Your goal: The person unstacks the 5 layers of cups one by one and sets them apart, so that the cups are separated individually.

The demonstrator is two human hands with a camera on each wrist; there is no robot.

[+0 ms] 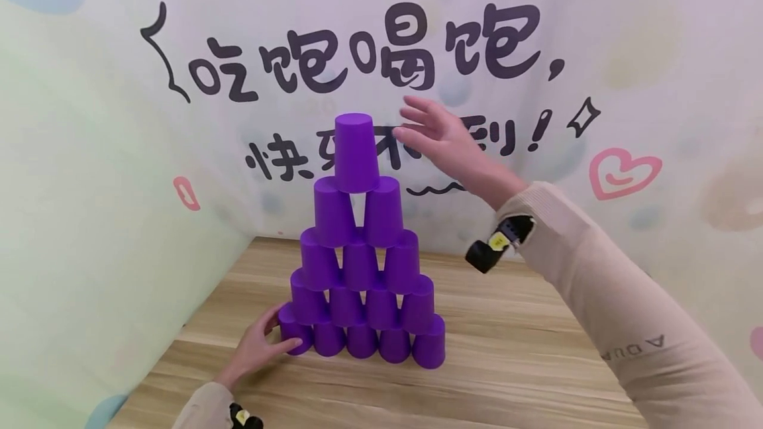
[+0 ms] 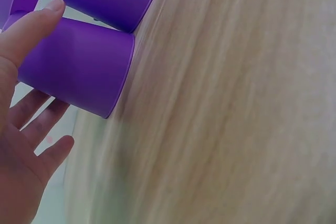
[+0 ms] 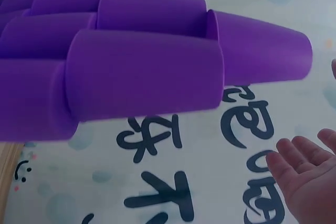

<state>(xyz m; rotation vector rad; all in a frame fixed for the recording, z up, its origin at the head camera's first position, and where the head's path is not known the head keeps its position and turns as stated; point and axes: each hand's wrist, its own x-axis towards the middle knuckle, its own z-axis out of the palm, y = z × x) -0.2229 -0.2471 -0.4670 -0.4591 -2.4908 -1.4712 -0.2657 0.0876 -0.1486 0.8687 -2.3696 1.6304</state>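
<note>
Wooden table [image 1: 536, 363] against printed wall [image 1: 656, 51]. Purple cup pyramid [image 1: 361, 283] stands far-left of table centre, five tiers, single top cup [image 1: 356, 151] at apex. Right hand [image 1: 444, 141] beside top cup, just apart, fingers straight and spread, holding nothing. Left hand [image 1: 256, 349] at near-left base, fingers relaxed, thumb and fingertips resting against corner cup [image 1: 295, 333]. Judgement: brace base lightly, avoid sideways push; keep right palm off apex, any nudge topples tiers.
</note>
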